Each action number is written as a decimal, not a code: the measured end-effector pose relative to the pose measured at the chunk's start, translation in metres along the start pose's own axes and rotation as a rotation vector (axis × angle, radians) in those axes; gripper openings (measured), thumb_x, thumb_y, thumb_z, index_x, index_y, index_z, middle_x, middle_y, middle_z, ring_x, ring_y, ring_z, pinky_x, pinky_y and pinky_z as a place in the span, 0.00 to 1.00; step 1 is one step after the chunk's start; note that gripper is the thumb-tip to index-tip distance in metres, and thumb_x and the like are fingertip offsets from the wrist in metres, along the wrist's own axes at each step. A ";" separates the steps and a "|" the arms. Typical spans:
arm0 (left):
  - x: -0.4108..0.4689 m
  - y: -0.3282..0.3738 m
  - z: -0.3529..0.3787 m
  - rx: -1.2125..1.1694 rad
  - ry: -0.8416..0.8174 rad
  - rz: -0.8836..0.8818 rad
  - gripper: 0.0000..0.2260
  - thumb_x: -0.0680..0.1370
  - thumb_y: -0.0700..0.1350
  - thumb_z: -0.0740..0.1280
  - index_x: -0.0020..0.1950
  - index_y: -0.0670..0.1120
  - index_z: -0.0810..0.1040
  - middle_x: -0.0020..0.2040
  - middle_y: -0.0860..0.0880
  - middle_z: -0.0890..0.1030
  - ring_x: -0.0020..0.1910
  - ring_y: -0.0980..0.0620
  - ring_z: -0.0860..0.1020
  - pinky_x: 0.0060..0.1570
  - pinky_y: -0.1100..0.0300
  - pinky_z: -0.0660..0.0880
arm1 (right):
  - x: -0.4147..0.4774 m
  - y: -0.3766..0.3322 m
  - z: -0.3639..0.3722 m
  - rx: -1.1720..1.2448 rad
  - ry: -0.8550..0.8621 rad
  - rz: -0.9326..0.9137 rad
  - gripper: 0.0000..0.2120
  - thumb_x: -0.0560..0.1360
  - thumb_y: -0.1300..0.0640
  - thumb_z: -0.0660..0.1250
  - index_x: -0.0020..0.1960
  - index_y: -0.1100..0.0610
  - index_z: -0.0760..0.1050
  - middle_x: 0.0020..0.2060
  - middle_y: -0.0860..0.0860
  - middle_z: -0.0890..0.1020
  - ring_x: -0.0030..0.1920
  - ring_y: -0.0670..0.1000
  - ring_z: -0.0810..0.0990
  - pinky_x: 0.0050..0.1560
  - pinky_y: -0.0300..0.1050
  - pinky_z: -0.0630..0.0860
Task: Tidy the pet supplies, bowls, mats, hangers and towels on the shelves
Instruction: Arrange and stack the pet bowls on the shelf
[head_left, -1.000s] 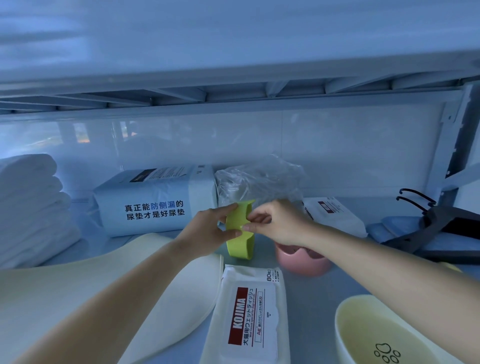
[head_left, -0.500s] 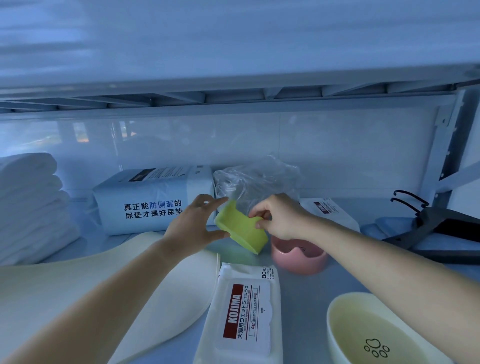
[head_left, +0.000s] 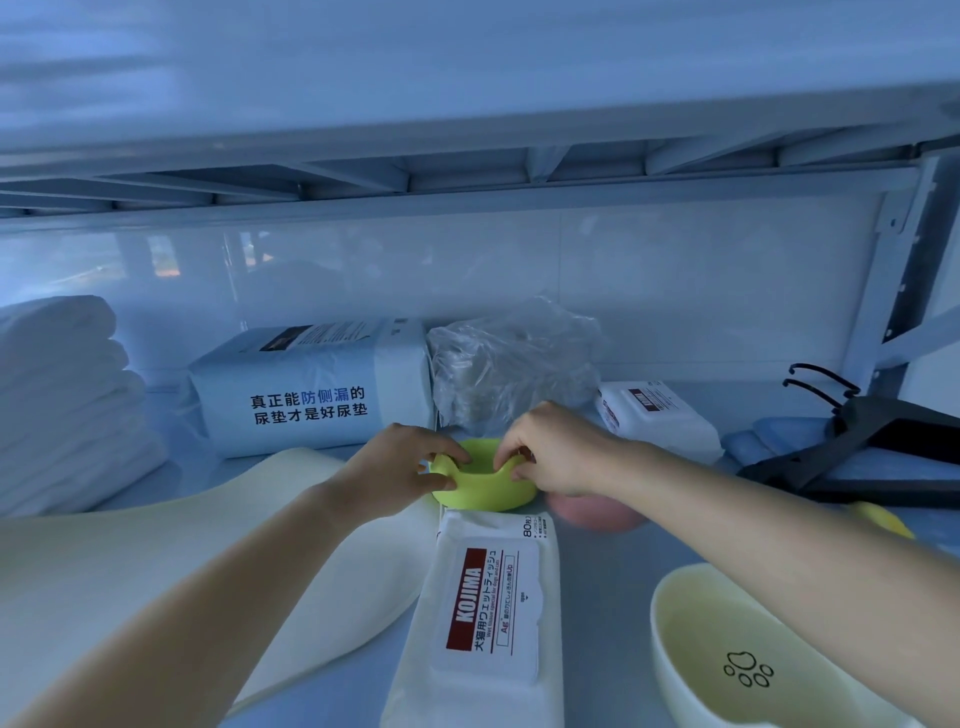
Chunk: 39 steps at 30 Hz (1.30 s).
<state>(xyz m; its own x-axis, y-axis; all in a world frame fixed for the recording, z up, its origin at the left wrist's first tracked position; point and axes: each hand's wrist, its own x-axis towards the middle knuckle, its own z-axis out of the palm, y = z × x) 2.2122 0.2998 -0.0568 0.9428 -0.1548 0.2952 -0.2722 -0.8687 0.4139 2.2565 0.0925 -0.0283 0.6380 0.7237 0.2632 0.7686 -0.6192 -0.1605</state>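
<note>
We are pinching with our left hand (head_left: 410, 465) the left rim of the soft lime-green silicone bowl (head_left: 483, 493), fingers hooked over the lip and thumb on the outer wall. Our right hand (head_left: 556, 452) is pinching the opposite rim the same way. So both hands are clamped on the one bowl, and its lip is bending where we are gripping it.

The bowl is sitting mouth-up just past the far end of the flat white KOJIMA wet-wipes pack (head_left: 488, 623). We cannot tell whether its base is bearing on the pale blue shelf board (head_left: 597, 587). Just right of that far end, a round pink bowl (head_left: 597, 514) is showing under our right wrist. To the pack's right, the pale yellow paw-print bowl (head_left: 727, 649) is lying near us, and to its left the cream mat (head_left: 156, 561) is spreading out.

We are judging this to be the bowl-sorting step, with the green bowl being set down or reshaped. The next move is calling for a gentle release of both pinches so the soft wall springs back round. After that we are likely gathering the pink and yellow bowls beside it.
</note>
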 end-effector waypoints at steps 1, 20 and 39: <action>-0.001 0.000 0.002 0.004 -0.002 -0.004 0.12 0.71 0.44 0.73 0.52 0.55 0.82 0.50 0.56 0.82 0.49 0.56 0.78 0.53 0.64 0.75 | -0.001 0.000 0.001 -0.001 -0.007 0.001 0.10 0.71 0.60 0.70 0.52 0.51 0.82 0.49 0.50 0.84 0.48 0.48 0.79 0.44 0.34 0.65; 0.007 0.003 0.025 0.101 -0.024 0.063 0.07 0.69 0.48 0.74 0.47 0.54 0.84 0.43 0.55 0.83 0.43 0.56 0.78 0.47 0.61 0.74 | -0.005 0.010 0.004 -0.062 -0.134 0.037 0.10 0.71 0.63 0.68 0.50 0.54 0.82 0.47 0.51 0.84 0.48 0.49 0.80 0.51 0.41 0.74; 0.045 -0.019 0.001 -0.002 0.215 0.062 0.04 0.73 0.52 0.70 0.47 0.60 0.81 0.48 0.60 0.81 0.47 0.62 0.77 0.44 0.65 0.72 | 0.016 0.058 -0.025 0.023 0.158 0.162 0.15 0.71 0.52 0.72 0.56 0.54 0.80 0.50 0.51 0.83 0.49 0.49 0.79 0.52 0.42 0.74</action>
<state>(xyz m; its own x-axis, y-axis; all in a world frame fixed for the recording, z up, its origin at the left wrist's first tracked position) 2.2599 0.3084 -0.0523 0.8616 -0.1037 0.4969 -0.3288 -0.8598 0.3906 2.3097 0.0606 -0.0094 0.7392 0.5573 0.3780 0.6587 -0.7151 -0.2339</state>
